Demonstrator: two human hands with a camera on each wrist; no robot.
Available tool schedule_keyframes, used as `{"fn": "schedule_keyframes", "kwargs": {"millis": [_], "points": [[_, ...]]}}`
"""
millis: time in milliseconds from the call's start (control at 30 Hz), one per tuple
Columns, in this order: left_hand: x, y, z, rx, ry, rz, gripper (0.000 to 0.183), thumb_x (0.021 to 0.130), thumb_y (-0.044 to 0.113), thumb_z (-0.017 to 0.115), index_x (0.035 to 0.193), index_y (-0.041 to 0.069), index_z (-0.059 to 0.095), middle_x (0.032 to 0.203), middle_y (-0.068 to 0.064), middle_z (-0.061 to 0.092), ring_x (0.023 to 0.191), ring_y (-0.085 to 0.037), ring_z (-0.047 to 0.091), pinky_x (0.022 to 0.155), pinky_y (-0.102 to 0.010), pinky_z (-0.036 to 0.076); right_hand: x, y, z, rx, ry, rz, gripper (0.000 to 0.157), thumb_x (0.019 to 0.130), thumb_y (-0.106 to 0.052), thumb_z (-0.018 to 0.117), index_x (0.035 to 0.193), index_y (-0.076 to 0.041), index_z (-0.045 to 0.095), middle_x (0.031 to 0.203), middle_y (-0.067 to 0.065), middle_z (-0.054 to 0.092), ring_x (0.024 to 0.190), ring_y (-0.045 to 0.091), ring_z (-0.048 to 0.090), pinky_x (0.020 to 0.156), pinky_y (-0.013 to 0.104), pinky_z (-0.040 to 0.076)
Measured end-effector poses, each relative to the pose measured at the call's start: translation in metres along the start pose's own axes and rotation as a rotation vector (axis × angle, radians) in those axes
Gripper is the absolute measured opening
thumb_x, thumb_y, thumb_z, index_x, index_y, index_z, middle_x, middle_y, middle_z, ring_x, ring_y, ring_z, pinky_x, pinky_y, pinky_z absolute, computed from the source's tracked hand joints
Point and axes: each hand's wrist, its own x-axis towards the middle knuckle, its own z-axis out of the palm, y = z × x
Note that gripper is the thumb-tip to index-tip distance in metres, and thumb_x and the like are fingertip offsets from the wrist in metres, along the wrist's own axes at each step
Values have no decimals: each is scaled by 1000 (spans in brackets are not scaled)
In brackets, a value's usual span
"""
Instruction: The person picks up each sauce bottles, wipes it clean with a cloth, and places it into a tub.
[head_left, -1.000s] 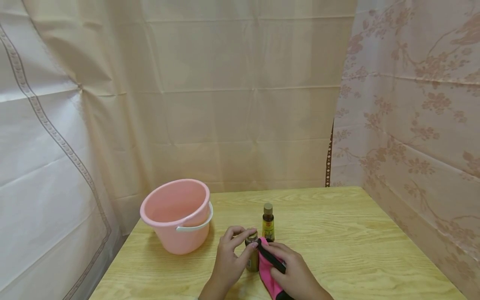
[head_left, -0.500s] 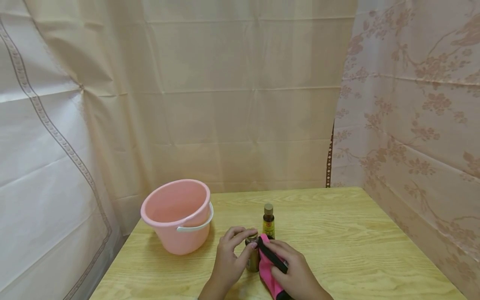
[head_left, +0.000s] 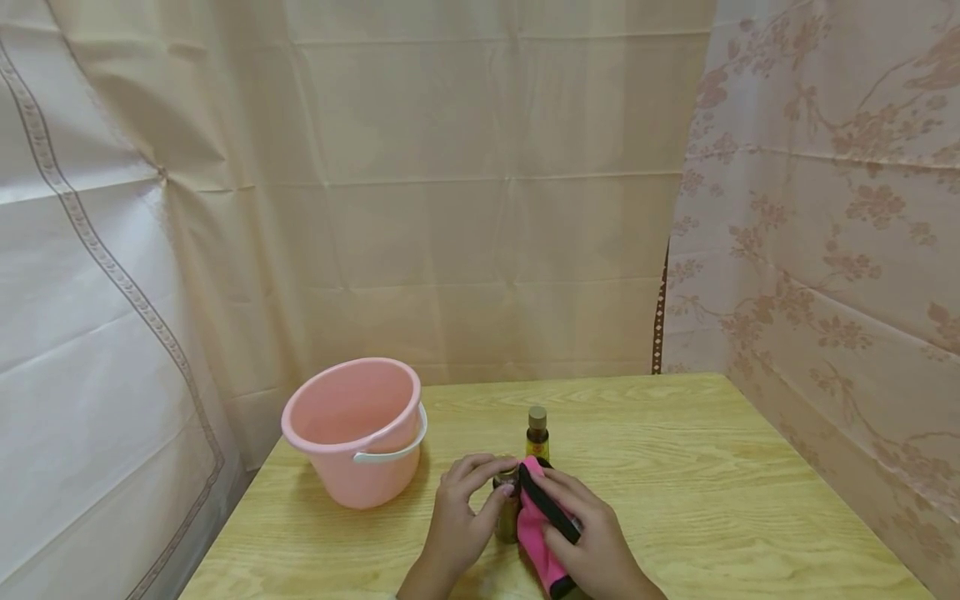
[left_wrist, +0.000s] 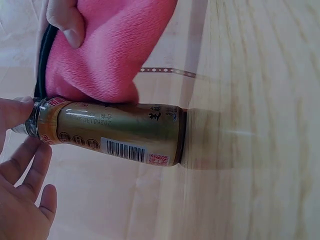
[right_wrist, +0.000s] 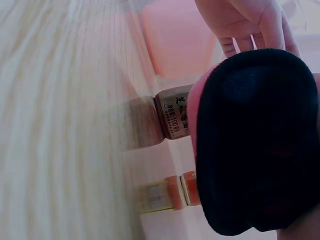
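- The pink bucket (head_left: 363, 479) stands upright on the left part of the counter (head_left: 690, 500), its white handle (head_left: 390, 457) lowered against the outside; the smooth inner wall shows, but the near wall hides the bottom, so I cannot tell what it holds.
- The gold-labelled bottle (left_wrist: 120, 131) stands upright near the counter's front edge, between the two hands; its label bears dark characters, a barcode and a small red code, and covers the glass, so its contents cannot be told.
- A second bottle (head_left: 537, 437) stands just beyond, with a brownish cap, dark neck and yellow-and-red label; its lower part is hidden.
- The pink cloth (left_wrist: 107, 45) is plush, edged in black, with a rounded dark face in the right wrist view; it lies against the gold-labelled bottle's side.
- The left grip (head_left: 459, 518) pinches that bottle around its neck and cap.
- The right grip (head_left: 596, 533) clasps the pink cloth between thumb and fingers.
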Motion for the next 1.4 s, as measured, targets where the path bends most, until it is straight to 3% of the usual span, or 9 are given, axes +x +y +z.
{"fn": "schedule_keyframes", "kwargs": {"millis": [433, 633, 800, 1167, 1400], "points": [[-1, -3, 2, -9, -2, -6, 28, 98, 24, 73, 126, 26, 75, 123, 8, 69, 114, -16, 63, 93, -46, 44, 2, -5, 0, 34, -26, 31, 73, 80, 10, 75, 141, -29, 63, 143, -5, 61, 126, 21, 64, 91, 25, 57], [-1, -3, 2, -12, 5, -17, 28, 97, 25, 75, 124, 25, 76, 123, 0, 67, 113, -15, 62, 93, -44, 45, 2, -3, 0, 38, -71, 105, 73, 81, 10, 74, 141, -30, 64, 142, -8, 61, 126, 19, 63, 91, 24, 56], [-1, -2, 1, -29, 10, -19, 28, 96, 25, 75, 124, 28, 75, 121, 2, 64, 111, -14, 61, 92, -40, 46, 1, 0, 0, 17, -119, 167, 72, 82, 8, 74, 139, -35, 64, 139, -14, 62, 126, 17, 63, 93, 23, 55], [0, -2, 2, -44, 26, 11, 30, 94, 21, 78, 123, 27, 76, 116, 4, 62, 105, -13, 60, 87, -34, 46, -1, 8, 1, -76, -203, 158, 71, 83, 2, 73, 143, -34, 61, 138, -15, 62, 124, 15, 62, 95, 26, 54], [0, -1, 0, -28, 21, -10, 28, 95, 24, 77, 122, 27, 77, 112, 4, 64, 101, -11, 61, 86, -35, 48, -1, 9, 1, -81, -190, 147, 74, 81, 4, 73, 143, -34, 61, 139, -16, 61, 124, 14, 62, 95, 26, 54]]}}
